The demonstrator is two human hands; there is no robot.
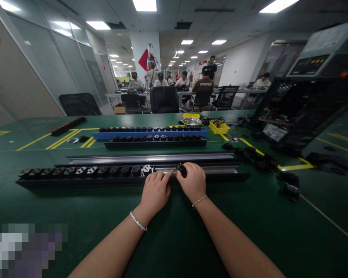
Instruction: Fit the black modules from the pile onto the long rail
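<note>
A long black rail (60, 181) lies across the green table in front of me, its left half filled with several black socket modules (84, 170). My left hand (155, 191) rests on the rail's front edge, fingers stretched forward and touching the metal channel beside the last fitted module. My right hand (193, 181) is curled around a small black module (181, 169) held over the empty silver channel (217, 168). Each wrist wears a thin bracelet.
Behind lie a bare silver rail (150, 157), a black rail and a blue rail (149, 134) full of modules. A metal bowl (191, 122), yellow bins (219, 127), loose black parts (258, 160) and an open machine (301, 104) stand at right. People sit at far tables.
</note>
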